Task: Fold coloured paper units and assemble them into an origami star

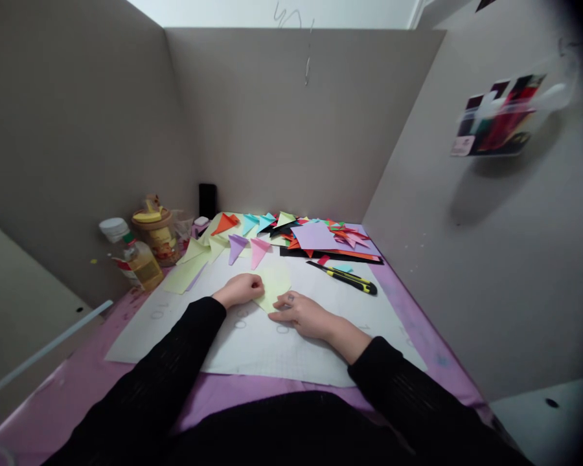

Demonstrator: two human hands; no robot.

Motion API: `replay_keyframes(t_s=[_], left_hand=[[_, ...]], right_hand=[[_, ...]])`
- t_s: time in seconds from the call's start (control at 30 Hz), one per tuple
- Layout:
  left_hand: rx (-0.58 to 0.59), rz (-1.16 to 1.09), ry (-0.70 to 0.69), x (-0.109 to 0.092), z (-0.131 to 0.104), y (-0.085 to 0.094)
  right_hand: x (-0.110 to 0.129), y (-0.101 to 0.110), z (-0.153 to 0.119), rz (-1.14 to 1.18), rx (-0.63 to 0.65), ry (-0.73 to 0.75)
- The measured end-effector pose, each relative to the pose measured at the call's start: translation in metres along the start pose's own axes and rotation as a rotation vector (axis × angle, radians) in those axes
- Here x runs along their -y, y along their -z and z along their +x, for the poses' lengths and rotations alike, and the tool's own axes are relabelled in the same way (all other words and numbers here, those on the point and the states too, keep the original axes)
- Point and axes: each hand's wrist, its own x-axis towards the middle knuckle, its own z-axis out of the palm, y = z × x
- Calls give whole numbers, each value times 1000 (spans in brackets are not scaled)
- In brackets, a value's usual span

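Observation:
A pale yellow-green sheet of paper (pixel 276 282) lies between my two hands on the white sheet. Curled into a loose fist, my left hand (pixel 241 290) grips it at the left edge, with the fingertips mostly hidden. My right hand (pixel 307 315), a ring on one finger, lies over the lower right edge with fingers stretched out and pressing down. Just beyond are folded paper pieces: a pink one (pixel 259 251), a purple one (pixel 238 248) and an orange one (pixel 225 223).
A yellow and black utility knife (pixel 347 278) lies to the right. Behind it are stacked coloured papers (pixel 315 236). At left stand a bottle of amber liquid (pixel 144 266) and a lidded tub (pixel 156 236). Grey partitions (pixel 291 123) enclose the pink-covered table (pixel 252 388).

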Motion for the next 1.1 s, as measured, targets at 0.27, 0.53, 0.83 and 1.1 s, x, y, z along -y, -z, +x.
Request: replay_keyframes(t_s=[0.27, 0.53, 0.83, 1.1], left_hand=[[-16, 30, 10, 0, 1, -1], [-18, 40, 4, -1, -1, 0], [-48, 126, -33, -2, -2, -3], [-232, 414, -18, 20, -12, -6]], right_hand=[[3, 3, 2, 77, 48, 22], [7, 4, 3, 106, 53, 13], [13, 4, 2, -65, 74, 83], [23, 13, 4, -193, 101, 121]])
